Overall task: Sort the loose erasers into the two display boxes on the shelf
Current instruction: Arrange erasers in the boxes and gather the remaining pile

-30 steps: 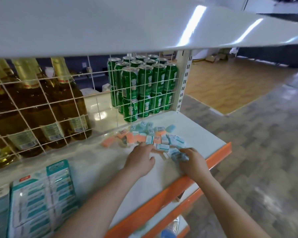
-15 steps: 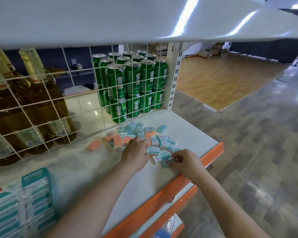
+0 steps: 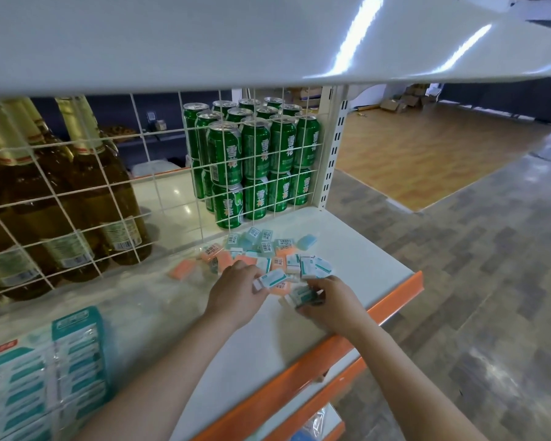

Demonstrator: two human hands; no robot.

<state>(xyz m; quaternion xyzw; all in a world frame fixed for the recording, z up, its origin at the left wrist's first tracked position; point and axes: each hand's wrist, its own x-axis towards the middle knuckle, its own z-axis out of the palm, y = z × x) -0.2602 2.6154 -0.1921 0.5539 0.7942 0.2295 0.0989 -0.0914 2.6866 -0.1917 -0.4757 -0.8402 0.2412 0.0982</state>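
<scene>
Teal-sleeved eraser (image 3: 271, 277) pinched by left hand (image 3: 236, 294), palm down.

Shelf (image 3: 347, 249): you see smooth white painted metal.
Cans (image 3: 255, 160): shiny green metal.
Bottles (image 3: 77, 186): glossy glass.
Floor (image 3: 427, 148): smooth wood.

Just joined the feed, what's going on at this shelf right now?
A person is working through a pile of loose erasers on the white shelf. The left hand pinches one teal-and-white eraser, while the right hand grips a small stack of the same kind. Most erasers, orange and teal, lie scattered by the wire grid in front of the green cans. No display box shows clearly.
</scene>
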